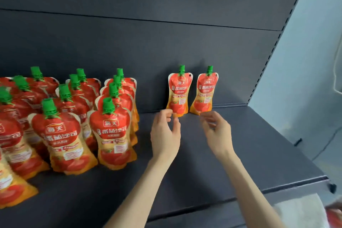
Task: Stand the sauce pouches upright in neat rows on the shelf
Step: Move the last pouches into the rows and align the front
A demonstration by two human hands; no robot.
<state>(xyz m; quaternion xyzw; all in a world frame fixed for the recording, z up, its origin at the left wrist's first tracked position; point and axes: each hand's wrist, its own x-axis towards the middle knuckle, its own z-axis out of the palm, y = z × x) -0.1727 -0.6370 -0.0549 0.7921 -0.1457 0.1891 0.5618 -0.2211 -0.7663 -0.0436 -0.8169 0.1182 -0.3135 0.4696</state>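
At frame centre we count two red-and-orange, green-capped sauce pouches (178, 94) upright on the dark grey shelf (231, 153). Our left hand (165, 135) and right hand (218, 131) hover before them, fingers open, empty. More pouches (111, 133) crowd the left.

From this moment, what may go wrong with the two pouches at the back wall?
1. The right pouch leans a little; it may tip against the left pouch or fall forward.
2. The left hand and right hand are open right at their bases; a brush could knock them over.
3. They stand apart from the packed rows, so the row may end uneven.
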